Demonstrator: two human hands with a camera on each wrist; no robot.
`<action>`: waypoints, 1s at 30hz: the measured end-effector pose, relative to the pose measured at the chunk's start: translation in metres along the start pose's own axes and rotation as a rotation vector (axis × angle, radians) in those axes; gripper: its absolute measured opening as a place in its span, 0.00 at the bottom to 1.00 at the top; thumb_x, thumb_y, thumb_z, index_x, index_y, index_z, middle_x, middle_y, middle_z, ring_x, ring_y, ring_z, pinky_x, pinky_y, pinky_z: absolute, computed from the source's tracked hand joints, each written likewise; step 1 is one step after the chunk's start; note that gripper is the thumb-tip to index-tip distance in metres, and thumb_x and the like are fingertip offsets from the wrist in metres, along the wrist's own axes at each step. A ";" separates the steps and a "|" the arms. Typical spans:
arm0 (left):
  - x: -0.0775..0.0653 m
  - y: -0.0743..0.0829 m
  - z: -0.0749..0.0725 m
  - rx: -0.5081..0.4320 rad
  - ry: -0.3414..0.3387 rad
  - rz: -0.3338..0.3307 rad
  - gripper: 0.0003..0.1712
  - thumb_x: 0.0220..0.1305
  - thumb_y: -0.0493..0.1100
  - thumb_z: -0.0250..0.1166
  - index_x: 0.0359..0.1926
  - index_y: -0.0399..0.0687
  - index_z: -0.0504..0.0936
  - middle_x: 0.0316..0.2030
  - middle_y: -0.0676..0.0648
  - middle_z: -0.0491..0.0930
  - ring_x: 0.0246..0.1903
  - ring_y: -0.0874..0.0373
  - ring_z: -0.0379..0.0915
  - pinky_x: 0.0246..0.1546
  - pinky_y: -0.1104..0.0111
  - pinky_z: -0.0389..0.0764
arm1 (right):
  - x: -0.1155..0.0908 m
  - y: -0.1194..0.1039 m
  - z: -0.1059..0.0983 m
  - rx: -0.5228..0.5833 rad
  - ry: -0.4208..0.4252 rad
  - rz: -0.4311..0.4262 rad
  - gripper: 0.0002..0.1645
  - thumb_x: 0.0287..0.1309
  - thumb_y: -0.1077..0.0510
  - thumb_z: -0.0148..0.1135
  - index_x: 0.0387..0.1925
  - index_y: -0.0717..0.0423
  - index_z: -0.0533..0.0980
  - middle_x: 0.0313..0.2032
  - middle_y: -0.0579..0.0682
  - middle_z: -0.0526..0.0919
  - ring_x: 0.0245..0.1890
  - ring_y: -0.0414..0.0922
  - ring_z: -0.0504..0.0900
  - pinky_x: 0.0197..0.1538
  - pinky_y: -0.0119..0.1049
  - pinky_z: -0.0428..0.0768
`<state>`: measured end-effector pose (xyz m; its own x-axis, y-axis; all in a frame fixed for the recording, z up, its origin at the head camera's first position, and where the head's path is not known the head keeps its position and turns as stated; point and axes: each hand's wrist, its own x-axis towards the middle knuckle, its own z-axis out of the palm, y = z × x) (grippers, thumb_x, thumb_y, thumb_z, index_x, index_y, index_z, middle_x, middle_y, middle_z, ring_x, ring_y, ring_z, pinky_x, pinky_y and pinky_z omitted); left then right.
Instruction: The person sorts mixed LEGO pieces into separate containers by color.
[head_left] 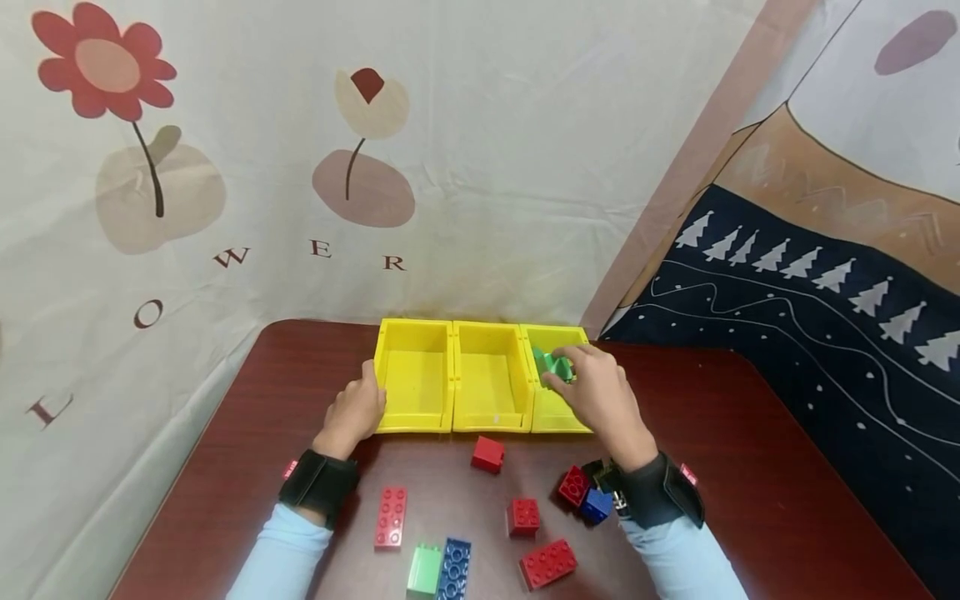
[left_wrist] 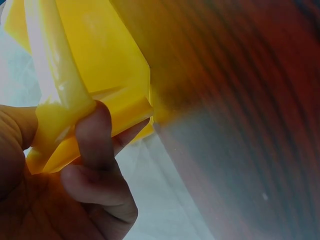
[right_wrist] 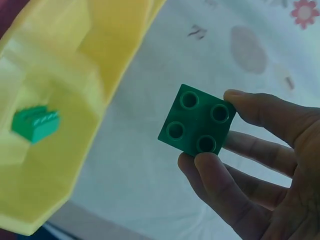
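Okay, right hand [head_left: 600,387] pinches green brick [right_wrist: 197,121] at right end of yellow bins [head_left: 453,375]; left hand [head_left: 356,408] grips left end. You're likely placing; next calls for lower, release.

Yellow bins [head_left: 416,379]: three. Red blocks [head_left: 522,517]: five. Blue blocks [head_left: 454,569]: two. Green blocks [right_wrist: 197,122]: three seen, one of them pale. Dark pieces [head_left: 602,475], partly hidden: number not established. Black wristbands [head_left: 321,486]: two. Grips: two, left grip [head_left: 354,408] and right grip [head_left: 603,396]. Printed flowers [head_left: 107,65]: two. Red-brown printed letters [head_left: 320,249]: five.
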<state>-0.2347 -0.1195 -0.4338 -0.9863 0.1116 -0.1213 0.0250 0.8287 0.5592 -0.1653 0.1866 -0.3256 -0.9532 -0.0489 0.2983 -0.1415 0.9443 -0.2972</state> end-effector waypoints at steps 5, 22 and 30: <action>0.001 0.000 0.000 0.004 -0.001 -0.001 0.33 0.74 0.44 0.52 0.70 0.37 0.48 0.37 0.36 0.75 0.28 0.46 0.71 0.31 0.58 0.73 | 0.009 0.019 0.006 0.003 -0.079 0.096 0.24 0.57 0.51 0.70 0.52 0.58 0.80 0.48 0.60 0.83 0.39 0.53 0.80 0.46 0.48 0.83; -0.002 0.000 0.000 -0.001 -0.010 -0.024 0.32 0.73 0.44 0.53 0.69 0.38 0.48 0.36 0.37 0.74 0.28 0.47 0.71 0.32 0.58 0.73 | 0.028 0.060 0.047 -0.007 -0.266 0.241 0.24 0.58 0.51 0.68 0.53 0.60 0.79 0.50 0.62 0.81 0.36 0.52 0.78 0.39 0.42 0.80; -0.001 0.001 -0.001 0.007 -0.002 -0.013 0.34 0.74 0.44 0.53 0.70 0.37 0.48 0.38 0.36 0.75 0.29 0.47 0.71 0.32 0.58 0.74 | 0.036 0.066 0.055 -0.012 -0.308 0.235 0.24 0.58 0.52 0.69 0.53 0.61 0.79 0.48 0.61 0.81 0.37 0.53 0.78 0.42 0.46 0.81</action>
<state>-0.2336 -0.1195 -0.4319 -0.9863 0.1015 -0.1301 0.0131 0.8341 0.5514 -0.2237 0.2291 -0.3838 -0.9951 0.0760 -0.0638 0.0923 0.9451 -0.3136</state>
